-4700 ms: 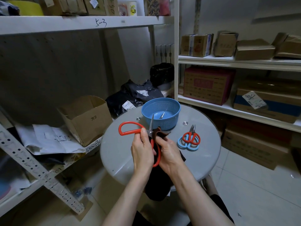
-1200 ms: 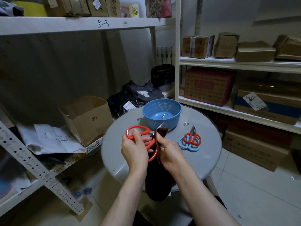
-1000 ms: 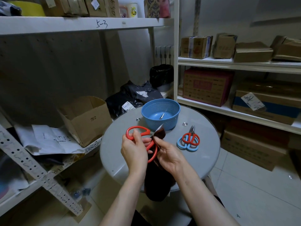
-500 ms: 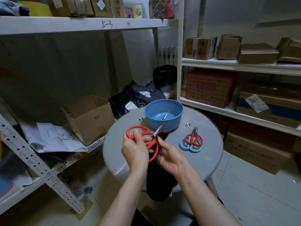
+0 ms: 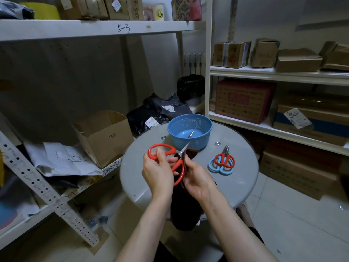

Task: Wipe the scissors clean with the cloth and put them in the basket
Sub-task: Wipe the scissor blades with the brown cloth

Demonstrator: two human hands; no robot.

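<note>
My left hand (image 5: pixel 157 174) grips the red scissors (image 5: pixel 170 149) over the surface (image 5: pixel 239 182), my right hand (image 5: pixel 198 179) pinches the cloth (image 5: pixel 186 208) round the blades: mid-wipe, the basket (image 5: pixel 200 142) awaits them

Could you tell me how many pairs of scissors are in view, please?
3: large red-handled scissors in the left hand; small red-handled scissors atop small blue-handled scissors on the round grey table. A metal piece in the blue plastic basket may be another.

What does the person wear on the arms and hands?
Nothing shows. The left hand and right hand are bare: no gloves, no ring or watch in view. The left forearm and right forearm are bare too, no sleeve in view.
</note>
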